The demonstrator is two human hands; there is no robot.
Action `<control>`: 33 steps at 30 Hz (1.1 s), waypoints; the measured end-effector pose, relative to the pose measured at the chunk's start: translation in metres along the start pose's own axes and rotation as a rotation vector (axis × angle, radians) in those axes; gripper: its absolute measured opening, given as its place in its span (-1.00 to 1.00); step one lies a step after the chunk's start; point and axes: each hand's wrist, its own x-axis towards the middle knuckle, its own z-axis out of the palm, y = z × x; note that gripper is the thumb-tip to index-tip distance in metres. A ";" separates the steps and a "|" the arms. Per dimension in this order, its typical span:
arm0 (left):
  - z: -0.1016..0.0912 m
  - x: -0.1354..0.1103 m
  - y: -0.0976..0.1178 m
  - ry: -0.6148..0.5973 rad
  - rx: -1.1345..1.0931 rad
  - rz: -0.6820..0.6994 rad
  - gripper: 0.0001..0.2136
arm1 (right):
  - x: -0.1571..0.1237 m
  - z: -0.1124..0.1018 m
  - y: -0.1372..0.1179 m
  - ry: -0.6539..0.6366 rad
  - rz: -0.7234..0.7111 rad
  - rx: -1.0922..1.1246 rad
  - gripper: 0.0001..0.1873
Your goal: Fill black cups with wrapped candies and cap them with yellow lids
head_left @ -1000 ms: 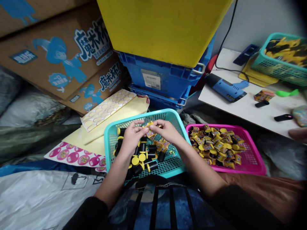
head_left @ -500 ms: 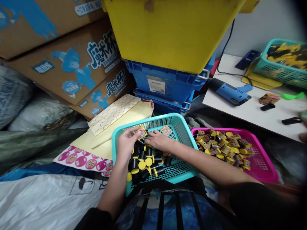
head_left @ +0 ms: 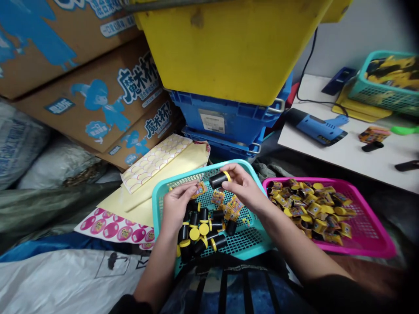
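Note:
My left hand (head_left: 178, 207) pinches a small printed foil packet (head_left: 200, 189) at its fingertips, above the teal plastic mesh basket (head_left: 209, 173). My right hand (head_left: 242, 185) grips a black cylinder with a yellow ring (head_left: 218, 179) by its body. Below my hands, several black cylinders with yellow caps (head_left: 199, 229) lie in a heap in the basket. Several loose printed packets (head_left: 225, 205) lie beside them. A magenta basket (head_left: 366, 209) to my right holds a pile of labelled, yellow-capped cylinders (head_left: 309, 209).
Sheets of round stickers (head_left: 114, 229) (head_left: 153, 163) lie left of the basket. Cardboard boxes (head_left: 98, 104), blue crates (head_left: 225, 120) and a yellow bin (head_left: 229, 52) stand ahead. On the white table (head_left: 330, 150) at right are a blue heat gun (head_left: 316, 126) and a teal basket (head_left: 382, 98).
My right hand has moved from lying on the basket to holding a black cylinder up near the far rim. My left hand still has the packet. The view has shifted slightly.

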 end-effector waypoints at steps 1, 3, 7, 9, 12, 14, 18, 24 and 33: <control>0.001 -0.001 -0.001 -0.009 -0.011 -0.002 -0.80 | -0.001 0.000 0.000 -0.006 0.016 0.041 -0.65; 0.003 -0.002 -0.003 -0.017 -0.041 -0.014 -0.77 | -0.001 -0.001 0.001 0.000 0.050 0.041 -0.66; 0.006 -0.004 0.000 -0.005 -0.033 0.038 -0.78 | -0.001 -0.006 0.004 0.000 0.081 -0.020 -0.67; 0.007 -0.006 0.005 -0.005 0.020 0.080 -0.81 | -0.002 -0.010 0.004 -0.022 0.089 -0.044 -0.66; 0.011 -0.009 0.014 -0.032 0.119 0.131 -0.85 | -0.005 -0.014 0.002 -0.052 0.112 -0.080 -0.67; 0.013 -0.011 0.018 -0.066 0.173 0.140 -0.86 | -0.006 -0.015 0.002 -0.065 0.133 -0.099 -0.66; 0.017 -0.015 0.021 -0.143 0.165 0.006 -0.77 | -0.009 -0.011 0.004 -0.049 0.101 -0.188 -0.64; 0.019 -0.023 0.024 -0.249 0.062 -0.086 -0.66 | -0.014 -0.001 0.013 -0.005 -0.043 -0.180 -0.64; 0.031 -0.033 0.018 -0.256 -0.053 -0.099 -0.71 | -0.026 0.022 0.033 -0.091 0.185 0.398 -0.53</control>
